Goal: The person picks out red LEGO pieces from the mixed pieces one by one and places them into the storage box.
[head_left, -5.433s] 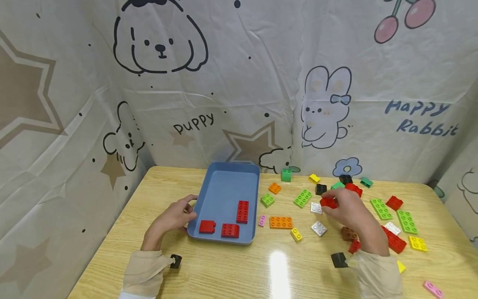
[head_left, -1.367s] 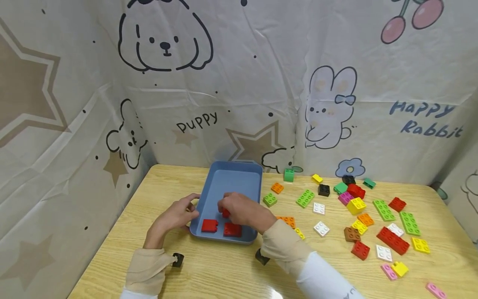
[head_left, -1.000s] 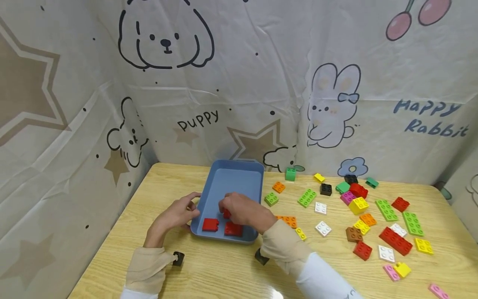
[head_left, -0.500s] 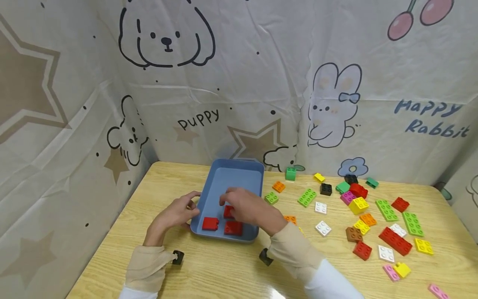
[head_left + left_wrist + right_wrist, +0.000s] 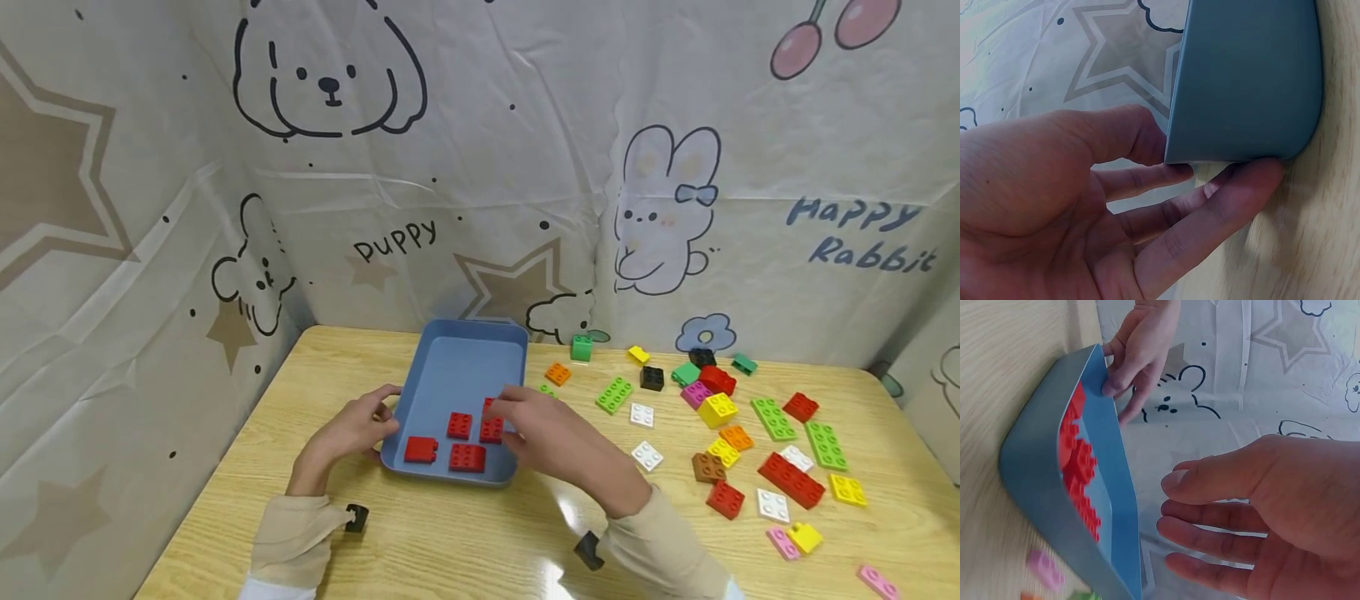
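Note:
A blue tray (image 5: 457, 362) lies on the table, its near end holding several red toy bricks (image 5: 467, 457). At its left side, my left hand (image 5: 358, 429) grips the rim; the left wrist view shows fingertips along the outer wall (image 5: 1247, 81). My right hand (image 5: 543, 429) hovers over the tray's right edge, hiding part of an upright red brick (image 5: 492, 430). Its palm and fingers are bare in the right wrist view, fingers loosely extended. Beside that brick sits a small square red brick (image 5: 460, 425).
Loose bricks spread across the right half of the wooden table (image 5: 420, 550): a long red one (image 5: 791, 480), a yellow one (image 5: 717, 410), a lime one (image 5: 614, 395) and several others. A printed cloth (image 5: 480, 150) stands behind the table edge.
My right hand picked up a red brick from the scatter, set it in the tray, let it go and has drawn back right. My left hand has kept its place on the tray.

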Tool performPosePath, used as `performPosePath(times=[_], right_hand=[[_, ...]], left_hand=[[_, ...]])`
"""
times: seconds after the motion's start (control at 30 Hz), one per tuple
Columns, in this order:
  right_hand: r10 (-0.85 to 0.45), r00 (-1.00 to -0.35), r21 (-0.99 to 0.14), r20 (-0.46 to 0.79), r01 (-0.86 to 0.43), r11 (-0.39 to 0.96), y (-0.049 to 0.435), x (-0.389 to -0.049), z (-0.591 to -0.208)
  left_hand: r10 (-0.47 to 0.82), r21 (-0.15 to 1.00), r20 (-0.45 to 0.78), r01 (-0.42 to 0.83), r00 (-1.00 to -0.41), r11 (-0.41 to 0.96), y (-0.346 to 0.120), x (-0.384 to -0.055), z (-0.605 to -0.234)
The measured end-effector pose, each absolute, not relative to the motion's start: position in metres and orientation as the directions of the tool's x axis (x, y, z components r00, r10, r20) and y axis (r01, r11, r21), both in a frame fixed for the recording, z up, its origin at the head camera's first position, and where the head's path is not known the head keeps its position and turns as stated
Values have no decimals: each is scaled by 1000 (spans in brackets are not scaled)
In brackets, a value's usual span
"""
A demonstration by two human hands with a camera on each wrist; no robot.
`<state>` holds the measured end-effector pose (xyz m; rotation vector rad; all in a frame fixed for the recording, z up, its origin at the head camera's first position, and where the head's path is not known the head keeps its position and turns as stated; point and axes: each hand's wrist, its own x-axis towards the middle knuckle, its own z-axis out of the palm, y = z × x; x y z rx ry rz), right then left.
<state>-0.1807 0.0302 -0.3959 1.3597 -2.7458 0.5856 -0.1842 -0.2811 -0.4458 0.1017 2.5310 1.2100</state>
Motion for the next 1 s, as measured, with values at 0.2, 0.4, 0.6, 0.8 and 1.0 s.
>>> performPosePath(times=[0.2, 0.4, 0.6, 0.8, 1.0], right_hand=[[-702, -691, -333, 170, -711, 619, 65, -168, -401], [-645, -749, -337, 153, -653, 679, 98, -158, -404], [-590, -800, -321, 109, -590, 741, 127, -147, -409], [-549, -827, -294, 119, -557, 776, 155, -140, -414], [-486, -869, -281, 89, -490, 825, 183, -134, -420]], left_hand=[[207, 771, -276, -87, -939, 631, -280, -184, -447], [202, 782, -278, -98, -939, 616, -280, -184, -448], [207, 794, -293, -117, -933, 596, -281, -181, -450], [202, 788, -274, -99, -940, 607, -281, -181, -450], [200, 776, -257, -79, -945, 626, -281, -184, -448]])
